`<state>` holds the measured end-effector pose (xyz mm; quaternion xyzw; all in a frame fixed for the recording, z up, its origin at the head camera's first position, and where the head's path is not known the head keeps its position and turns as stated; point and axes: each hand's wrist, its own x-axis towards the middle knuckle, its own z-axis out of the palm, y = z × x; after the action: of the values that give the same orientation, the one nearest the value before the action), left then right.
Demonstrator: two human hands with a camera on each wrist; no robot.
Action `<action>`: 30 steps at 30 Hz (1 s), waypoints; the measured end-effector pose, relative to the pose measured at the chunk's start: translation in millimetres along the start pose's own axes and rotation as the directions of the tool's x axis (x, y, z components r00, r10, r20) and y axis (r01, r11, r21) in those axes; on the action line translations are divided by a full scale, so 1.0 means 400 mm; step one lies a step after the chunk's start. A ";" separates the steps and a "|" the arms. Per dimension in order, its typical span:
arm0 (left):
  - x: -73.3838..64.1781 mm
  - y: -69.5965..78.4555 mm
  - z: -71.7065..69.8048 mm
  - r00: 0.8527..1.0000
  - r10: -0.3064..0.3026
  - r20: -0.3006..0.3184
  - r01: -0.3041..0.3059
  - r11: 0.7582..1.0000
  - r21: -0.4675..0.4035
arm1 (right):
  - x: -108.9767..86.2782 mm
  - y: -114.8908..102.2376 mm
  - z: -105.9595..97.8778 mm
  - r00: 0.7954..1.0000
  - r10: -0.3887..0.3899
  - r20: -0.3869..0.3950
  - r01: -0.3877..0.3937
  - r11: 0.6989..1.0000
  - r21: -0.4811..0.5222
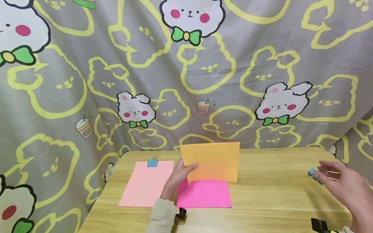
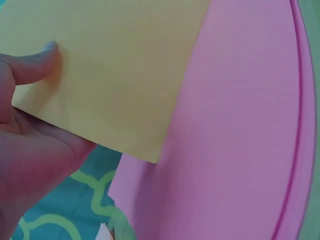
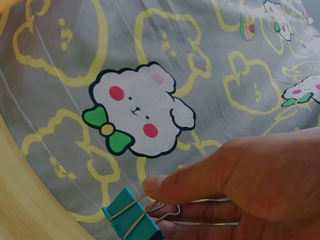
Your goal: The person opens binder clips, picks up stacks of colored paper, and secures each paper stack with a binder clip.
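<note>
My left hand (image 1: pixel 179 176) grips a sheet of orange paper (image 1: pixel 214 161) by its left edge, thumb on the front and fingers behind. The paper is tilted up over a bright pink sheet stack (image 1: pixel 204 194) lying on the table. In the left wrist view, the thumb lies across the orange paper (image 2: pixel 115 75), above the pink sheets (image 2: pixel 225 115). Out at the right, my right hand (image 1: pixel 346 183) pinches a teal binder clip (image 3: pixel 131 215) by its wire handles. The clip's body points away from the fingertips, with no paper in it.
Left of the pink stack lies light pink paper (image 1: pixel 148 184) with a blue binder clip (image 1: pixel 152 163) on its top edge. A wooden table (image 1: pixel 271 200) carries everything. A grey curtain with bunny prints (image 1: pixel 221 123) hangs right behind the table and along its left side.
</note>
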<state>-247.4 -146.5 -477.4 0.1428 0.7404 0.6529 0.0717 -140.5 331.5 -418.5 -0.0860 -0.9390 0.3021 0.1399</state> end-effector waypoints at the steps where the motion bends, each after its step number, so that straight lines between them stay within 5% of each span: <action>1: 0.001 -0.003 -0.001 1.000 -0.009 0.004 0.009 1.000 -0.004 | 0.000 0.001 0.000 1.000 0.001 0.005 -0.001 1.000 -0.002; 9: 0.003 -0.022 -0.001 1.000 -0.015 0.018 0.015 1.000 0.010 | 0.007 0.003 0.005 0.999 -0.035 -0.019 0.035 0.999 -0.037; 30: 0.009 -0.032 0.015 0.994 0.106 -0.040 -0.104 0.993 0.063 | 0.023 0.008 0.028 0.983 0.010 0.184 -0.002 0.999 -0.046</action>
<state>-250.5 -141.3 -490.6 0.1695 0.7529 0.6357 0.0168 -152.4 330.1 -427.4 -0.0637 -0.9544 0.2875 0.0493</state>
